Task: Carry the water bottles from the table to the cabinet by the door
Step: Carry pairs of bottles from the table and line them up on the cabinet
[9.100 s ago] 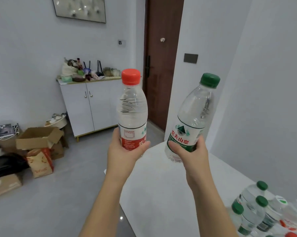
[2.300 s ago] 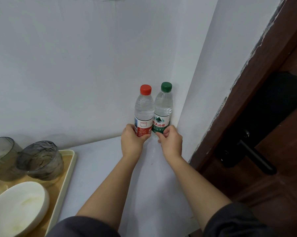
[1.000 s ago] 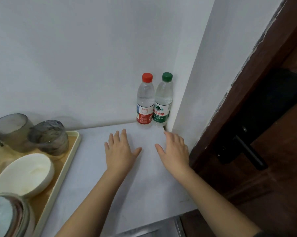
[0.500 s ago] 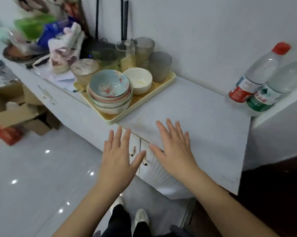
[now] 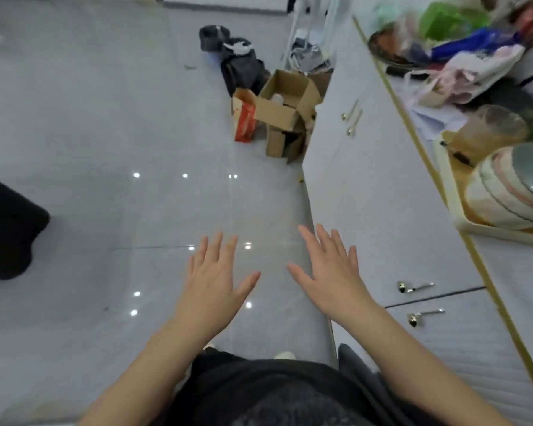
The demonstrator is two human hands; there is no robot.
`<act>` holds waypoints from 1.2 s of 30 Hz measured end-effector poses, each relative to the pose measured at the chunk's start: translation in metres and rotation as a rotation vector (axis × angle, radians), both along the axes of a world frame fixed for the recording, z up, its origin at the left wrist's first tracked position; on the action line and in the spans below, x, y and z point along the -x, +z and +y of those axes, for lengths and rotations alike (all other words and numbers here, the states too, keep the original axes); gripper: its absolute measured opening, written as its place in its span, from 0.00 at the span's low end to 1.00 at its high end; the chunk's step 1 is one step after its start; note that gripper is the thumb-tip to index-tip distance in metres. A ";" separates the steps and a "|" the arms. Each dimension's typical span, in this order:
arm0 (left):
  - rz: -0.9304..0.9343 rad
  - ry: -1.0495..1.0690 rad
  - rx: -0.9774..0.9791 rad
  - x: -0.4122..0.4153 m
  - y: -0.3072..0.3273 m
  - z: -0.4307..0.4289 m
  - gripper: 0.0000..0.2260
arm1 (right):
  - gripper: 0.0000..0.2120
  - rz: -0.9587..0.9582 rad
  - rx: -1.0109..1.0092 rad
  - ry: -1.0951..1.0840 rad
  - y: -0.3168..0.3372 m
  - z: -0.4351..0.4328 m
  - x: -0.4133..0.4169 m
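Two bare hands hover palm-down over the grey tiled floor (image 5: 105, 133) and hold nothing. The left hand (image 5: 214, 281) and the right hand (image 5: 329, 272) both have their fingers straight and spread, thumbs turned toward each other, with a gap between them. The right hand is in front of the white cabinet (image 5: 366, 186), whose doors run up the right side of the view; whether it touches a door cannot be told. Gold knobs (image 5: 412, 287) sit on the doors near the right wrist, with more gold handles (image 5: 352, 118) farther along. On the cabinet's top a cream tray (image 5: 504, 233) carries a stack of patterned bowls (image 5: 510, 186) and a blurred glass cup (image 5: 489, 130). Beyond it lie a pink-and-white cloth (image 5: 467, 69), a blue bag (image 5: 474, 44) and a green bag (image 5: 443, 16), all smeared by blur. The water bottles are outside this view, so where they stand cannot be told. On the floor by the cabinet's far end stands an open cardboard box (image 5: 285, 115) with a red-and-white carton (image 5: 243, 118) touching its left side, and black bags (image 5: 243, 69) lie just behind them. A dark shape (image 5: 7, 229) enters at the left edge, and a dark garment (image 5: 274, 392) fills the bottom centre between the forearms.
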State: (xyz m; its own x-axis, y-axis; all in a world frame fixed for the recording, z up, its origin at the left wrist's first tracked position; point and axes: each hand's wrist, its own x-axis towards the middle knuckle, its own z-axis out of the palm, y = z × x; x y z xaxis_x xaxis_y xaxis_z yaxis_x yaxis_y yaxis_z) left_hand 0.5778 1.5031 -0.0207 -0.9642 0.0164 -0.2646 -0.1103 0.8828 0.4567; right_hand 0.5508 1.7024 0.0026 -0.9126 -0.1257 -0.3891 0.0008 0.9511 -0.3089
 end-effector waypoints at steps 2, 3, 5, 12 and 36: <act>-0.031 0.099 0.024 -0.010 -0.005 -0.041 0.34 | 0.34 -0.013 -0.011 0.089 -0.005 -0.044 0.009; -0.054 0.143 0.034 -0.014 -0.007 -0.061 0.34 | 0.34 -0.023 -0.008 0.125 -0.007 -0.067 0.013; -0.095 0.228 0.060 -0.023 -0.009 -0.101 0.34 | 0.33 -0.049 0.001 0.203 -0.012 -0.113 0.021; -0.180 0.464 0.125 -0.052 -0.011 -0.214 0.33 | 0.33 -0.123 0.009 0.505 -0.023 -0.252 0.033; -0.459 1.177 -0.138 -0.043 -0.047 -0.400 0.31 | 0.34 -0.216 -0.359 1.426 -0.082 -0.590 0.114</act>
